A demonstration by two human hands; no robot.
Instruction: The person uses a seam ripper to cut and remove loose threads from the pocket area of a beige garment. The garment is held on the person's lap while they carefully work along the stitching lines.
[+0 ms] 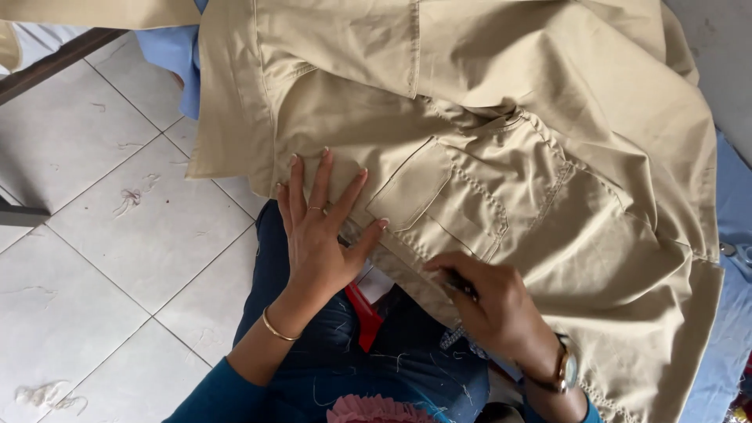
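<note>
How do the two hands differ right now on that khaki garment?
The left hand lies flat and open, fingers spread, on the khaki garment beside its patch pocket; the right hand is curled shut, pinching a small dark tool at the garment's edge. The left hand wears a ring and a thin gold bangle; the right wrist carries a watch. Both touch the same garment, over the person's lap.

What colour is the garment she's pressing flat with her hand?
Khaki tan, plain with matching stitching. The head view shows the garment under the left hand.
</note>
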